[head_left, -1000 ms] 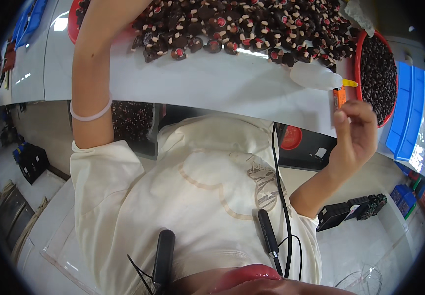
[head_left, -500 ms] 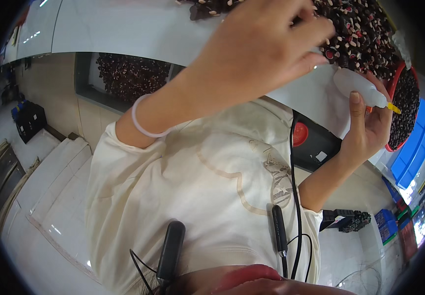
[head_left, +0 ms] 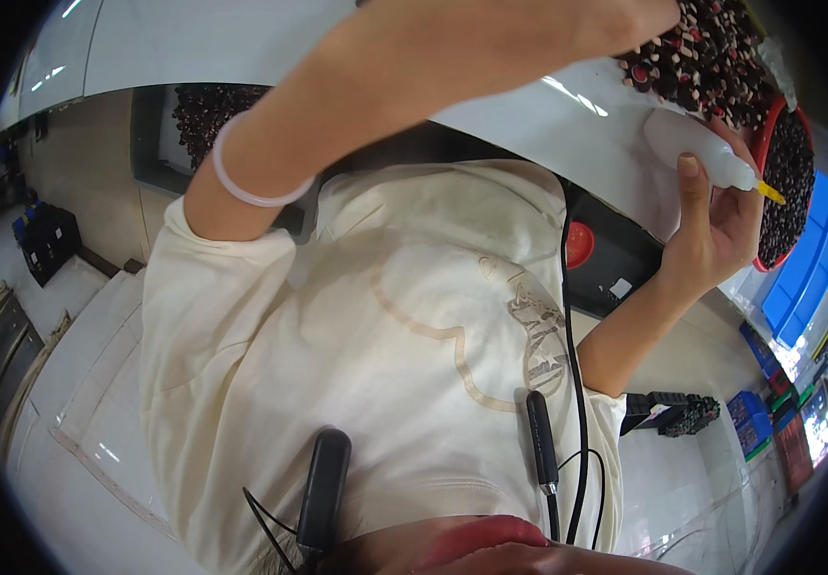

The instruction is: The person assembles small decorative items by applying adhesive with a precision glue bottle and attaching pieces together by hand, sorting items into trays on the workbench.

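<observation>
My right hand (head_left: 721, 235) is wrapped round a whitish translucent squeeze bottle (head_left: 687, 144) with a yellow nozzle tip, the thumb pressed along its side. The bottle is tilted, its tip pointing right and down beside a red bowl (head_left: 765, 144). My left arm reaches across the top, a pale band on it. At the upper edge, my left hand (head_left: 625, 24) is beside a heap of small dark pieces (head_left: 706, 67) mixed with pale and red ones. The frame cuts off most of its fingers, and what they hold, if anything, is hidden.
Small black pieces fill the red bowl on the white table (head_left: 567, 125). Right of it lies a blue tray (head_left: 807, 264). Beneath the table, an open drawer (head_left: 150, 144) holds more dark pieces, and a red dish (head_left: 580, 245) sits in a dark compartment. A black cable (head_left: 572, 383) hangs down my front.
My left hand has moved up, farther over the table, and its fingers have mostly left the frame. My right hand still holds the squeeze bottle in nearly the same place.
</observation>
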### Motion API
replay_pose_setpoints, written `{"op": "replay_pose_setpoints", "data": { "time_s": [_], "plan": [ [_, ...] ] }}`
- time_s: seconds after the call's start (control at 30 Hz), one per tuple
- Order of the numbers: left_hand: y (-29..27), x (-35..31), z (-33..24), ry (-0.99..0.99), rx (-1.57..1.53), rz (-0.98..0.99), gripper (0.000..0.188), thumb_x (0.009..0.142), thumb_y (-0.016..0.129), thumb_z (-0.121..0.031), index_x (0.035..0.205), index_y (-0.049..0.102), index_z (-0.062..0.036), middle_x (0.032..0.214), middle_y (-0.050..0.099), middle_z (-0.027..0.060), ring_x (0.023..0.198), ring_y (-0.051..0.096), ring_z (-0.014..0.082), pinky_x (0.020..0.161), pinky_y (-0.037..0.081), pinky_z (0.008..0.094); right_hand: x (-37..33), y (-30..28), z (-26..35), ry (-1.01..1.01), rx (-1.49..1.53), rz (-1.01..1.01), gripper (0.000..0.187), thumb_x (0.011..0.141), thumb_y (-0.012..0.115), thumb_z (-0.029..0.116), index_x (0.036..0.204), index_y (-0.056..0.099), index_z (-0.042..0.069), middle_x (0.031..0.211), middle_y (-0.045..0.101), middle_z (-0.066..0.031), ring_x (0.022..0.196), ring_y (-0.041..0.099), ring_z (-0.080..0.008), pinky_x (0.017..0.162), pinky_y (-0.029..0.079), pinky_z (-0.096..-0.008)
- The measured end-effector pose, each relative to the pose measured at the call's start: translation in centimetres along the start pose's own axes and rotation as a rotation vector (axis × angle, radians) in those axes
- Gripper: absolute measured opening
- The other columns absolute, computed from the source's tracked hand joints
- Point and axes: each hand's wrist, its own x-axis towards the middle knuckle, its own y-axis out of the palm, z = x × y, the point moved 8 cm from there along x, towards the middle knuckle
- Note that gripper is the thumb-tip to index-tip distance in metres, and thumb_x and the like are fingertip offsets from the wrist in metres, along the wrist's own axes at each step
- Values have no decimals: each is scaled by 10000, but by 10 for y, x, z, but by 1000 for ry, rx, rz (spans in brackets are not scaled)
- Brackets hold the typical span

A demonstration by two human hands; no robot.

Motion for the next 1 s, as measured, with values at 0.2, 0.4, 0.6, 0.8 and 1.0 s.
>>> {"op": "replay_pose_setpoints", "data": {
  "time_s": [0.2, 0.4, 0.6, 0.8, 1.0],
  "plan": [
    [0, 1, -1, 83, -58, 87, 106, 689, 548, 5, 787, 510, 12, 804, 481, 137, 749, 572, 198, 662, 491, 247, -6, -19, -1, 50, 151, -118, 369, 741, 692, 19, 1053, 540, -107, 1021, 602, -174, 918, 586, -210, 845, 459, -308],
    [10, 5, -12, 307, 245, 308, 136, 679, 558, -19, 810, 570, 13, 814, 486, 95, 781, 499, 186, 677, 468, 210, -9, -33, -4, 81, 125, -109, 385, 750, 673, 10, 1074, 514, -125, 1053, 580, -208, 941, 589, -245, 852, 473, -338],
    [-5, 7, 13, 143, -267, -77, 171, 655, 597, 23, 819, 584, -21, 734, 481, 76, 643, 492, 196, 550, 432, 262, -7, -40, -1, -6, 117, -109, 408, 793, 653, 114, 1080, 493, -129, 1057, 566, -214, 903, 600, -270, 824, 488, -359],
    [-16, -2, 30, 148, -481, -423, 215, 643, 592, 57, 845, 582, -14, 751, 569, 56, 622, 543, 168, 548, 436, 252, -2, -39, 5, 48, 256, -3, 567, 851, 570, 318, 1153, 408, -134, 1006, 556, -230, 799, 621, -324, 672, 528, -406],
    [13, -11, 18, -501, -1528, -160, 182, 778, 587, 36, 958, 607, 52, 987, 598, 141, 850, 591, 172, 727, 498, 271, -8, -63, 0, 53, 181, -81, 581, 747, 691, 300, 1155, 451, -39, 998, 551, -197, 780, 600, -267, 575, 527, -350]
  ]
}}
